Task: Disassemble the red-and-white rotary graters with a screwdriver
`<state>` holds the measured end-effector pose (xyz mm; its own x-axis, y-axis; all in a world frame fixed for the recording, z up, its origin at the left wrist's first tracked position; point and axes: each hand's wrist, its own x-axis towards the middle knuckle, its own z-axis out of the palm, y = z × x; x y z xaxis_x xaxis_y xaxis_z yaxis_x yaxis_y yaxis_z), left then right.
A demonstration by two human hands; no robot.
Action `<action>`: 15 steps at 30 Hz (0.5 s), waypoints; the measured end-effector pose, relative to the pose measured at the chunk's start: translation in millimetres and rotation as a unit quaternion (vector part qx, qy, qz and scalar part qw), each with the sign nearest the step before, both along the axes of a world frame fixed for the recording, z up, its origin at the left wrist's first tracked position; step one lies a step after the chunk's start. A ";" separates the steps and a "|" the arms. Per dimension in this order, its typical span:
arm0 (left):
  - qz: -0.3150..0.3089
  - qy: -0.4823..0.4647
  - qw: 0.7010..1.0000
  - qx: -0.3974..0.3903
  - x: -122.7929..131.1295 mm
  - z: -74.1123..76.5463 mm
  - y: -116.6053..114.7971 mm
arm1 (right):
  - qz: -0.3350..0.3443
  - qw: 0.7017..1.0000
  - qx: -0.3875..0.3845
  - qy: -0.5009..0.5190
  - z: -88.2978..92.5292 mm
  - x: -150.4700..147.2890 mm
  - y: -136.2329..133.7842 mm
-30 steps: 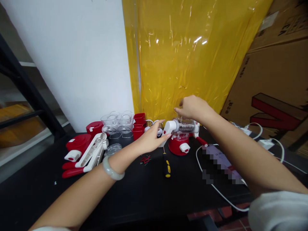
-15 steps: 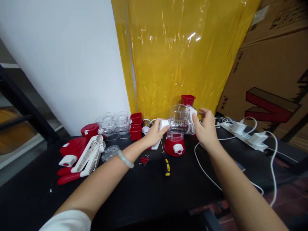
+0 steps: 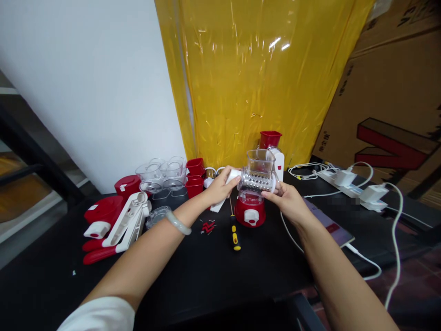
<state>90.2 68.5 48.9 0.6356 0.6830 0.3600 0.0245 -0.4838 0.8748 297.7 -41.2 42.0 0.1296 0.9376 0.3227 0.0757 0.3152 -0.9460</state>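
Note:
A rotary grater stands before me, with a clear housing [image 3: 261,160] on a red base [image 3: 250,213] that has a white knob. Inside the housing lies a perforated metal drum [image 3: 257,181] with a white rim at its right end. My left hand [image 3: 220,187] is closed around a white part [image 3: 233,174] at the left end of the housing. At the opposite end, my right hand [image 3: 289,202] grips the drum's rim, its thumb in front and its fingers partly hidden behind. A yellow-and-black screwdriver [image 3: 235,236] lies in front of the base.
Another grater with a red hopper [image 3: 270,139] stands behind. To the left are clear housings [image 3: 161,172], red boxes [image 3: 195,177], red bases [image 3: 105,209] and red-and-white handles [image 3: 126,220]. Small red pieces [image 3: 208,227] lie centrally. A tablet [image 3: 327,225] and power strip [image 3: 354,191] sit right.
My right hand has come down and inward, from raised fingers beside the grater to a grip on the drum's right end. My left hand keeps its hold on the white part.

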 end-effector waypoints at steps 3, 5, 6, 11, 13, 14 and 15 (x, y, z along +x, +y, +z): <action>-0.006 -0.010 1.000 -0.016 0.5 -2.0 3.1 | -0.024 0.999 0.023 0.007 -6.2 -5.6 -2.5; -0.004 -0.038 0.999 -0.037 1.4 -4.8 3.3 | -0.035 0.999 0.034 -0.001 -8.7 -9.9 -5.0; -0.001 -0.054 0.997 -0.050 2.0 -6.1 3.0 | -0.041 0.998 0.039 -0.004 -8.9 -11.4 -6.3; -0.007 -0.093 0.994 -0.058 7.5 -2.0 1.4 | -0.063 0.996 0.062 -0.018 -1.4 -16.0 -16.2; -0.035 -0.079 0.996 -0.033 10.7 6.9 -0.3 | -0.075 0.994 0.071 -0.026 3.6 -19.2 -22.2; -0.054 -0.068 0.996 -0.027 11.5 12.9 -1.6 | -0.083 0.993 0.075 -0.028 5.9 -20.8 -25.9; -0.070 -0.064 0.995 -0.025 11.1 19.9 -2.9 | -0.091 0.992 0.078 -0.029 7.9 -21.8 -30.2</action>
<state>101.4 65.6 68.8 0.6774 0.6099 0.4113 -0.1528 -0.4302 0.8897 275.9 -71.4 50.0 0.2686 0.8384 0.4743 0.1971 0.4341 -0.8790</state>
